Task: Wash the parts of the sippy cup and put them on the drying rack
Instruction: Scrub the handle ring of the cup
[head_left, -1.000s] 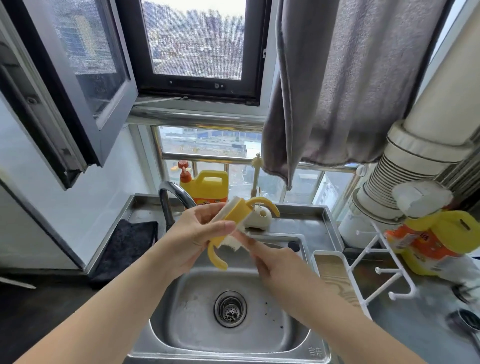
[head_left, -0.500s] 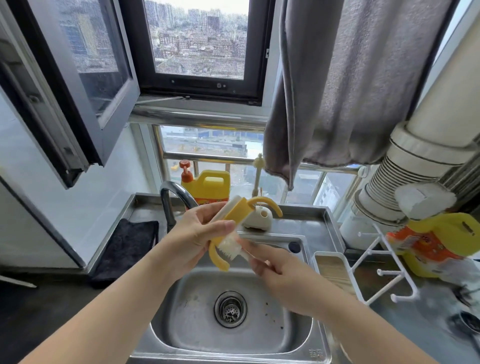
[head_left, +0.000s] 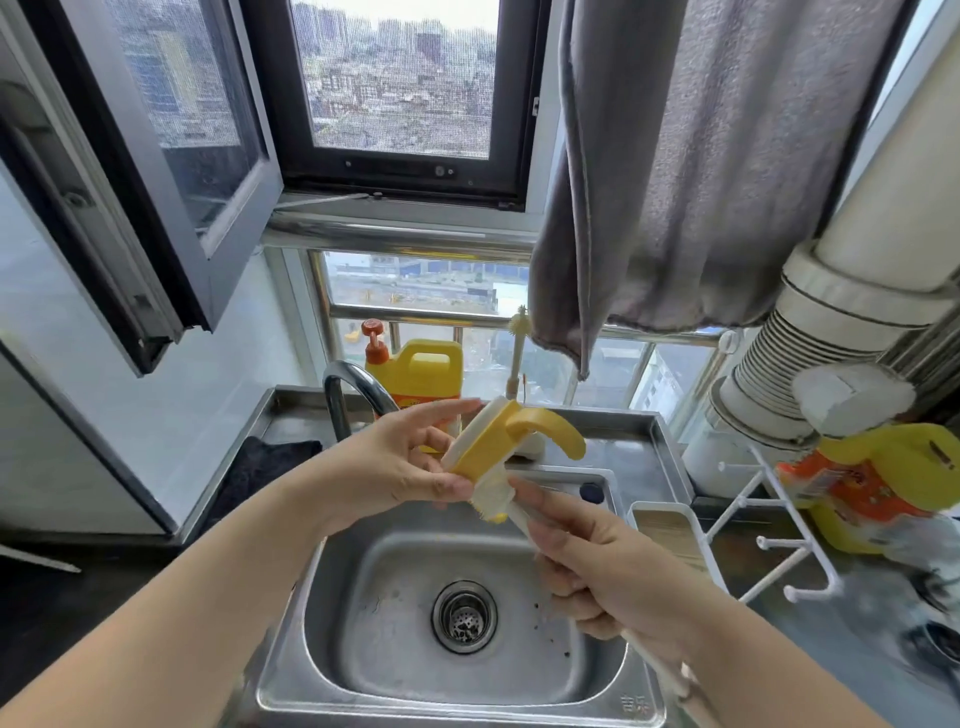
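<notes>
i see my left hand (head_left: 400, 467) pinching the yellow handled lid (head_left: 498, 441) above the sink (head_left: 363, 623). my right hand (head_left: 597, 566) grips the brush (head_left: 493, 501), bristles against the lid's underside.

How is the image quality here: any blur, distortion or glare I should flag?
Head view: wide-angle bending bows the window frame and pipe near the edges; the detergent bottle at right is smeared; daylight leaves mild sheen on the sink; yellow lid and both hands, left and right, stay fairly sharp.
</notes>
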